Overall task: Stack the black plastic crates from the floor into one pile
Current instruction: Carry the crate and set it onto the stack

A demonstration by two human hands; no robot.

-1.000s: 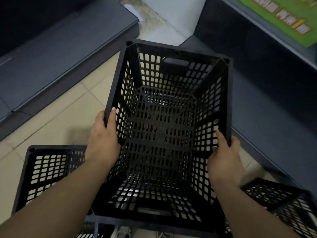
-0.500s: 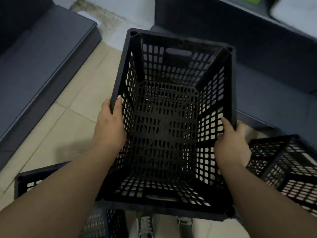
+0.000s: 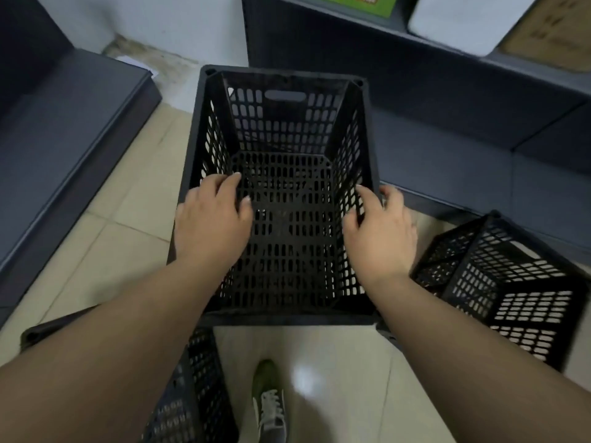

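A black perforated plastic crate (image 3: 281, 129) stands upright in the middle of the view, its open top facing me. My left hand (image 3: 211, 219) lies over its left rim with the fingers hanging inside. My right hand (image 3: 380, 228) curls over the right rim, thumb on the outside. A second black crate (image 3: 511, 282) sits tilted on the floor to the right. A third black crate (image 3: 195, 378) is at the lower left, mostly hidden under my left forearm.
Dark grey shelf bases run along the left (image 3: 64, 139) and the back right (image 3: 447, 129), leaving a narrow tiled aisle (image 3: 121, 238). A white box (image 3: 457, 20) rests on the right shelf. My shoe (image 3: 268, 401) is on the floor just behind the middle crate.
The held crate has come down and levelled out from its forward tilt. Both hands have shifted from the side walls up onto the rims. The right crate now shows more fully.
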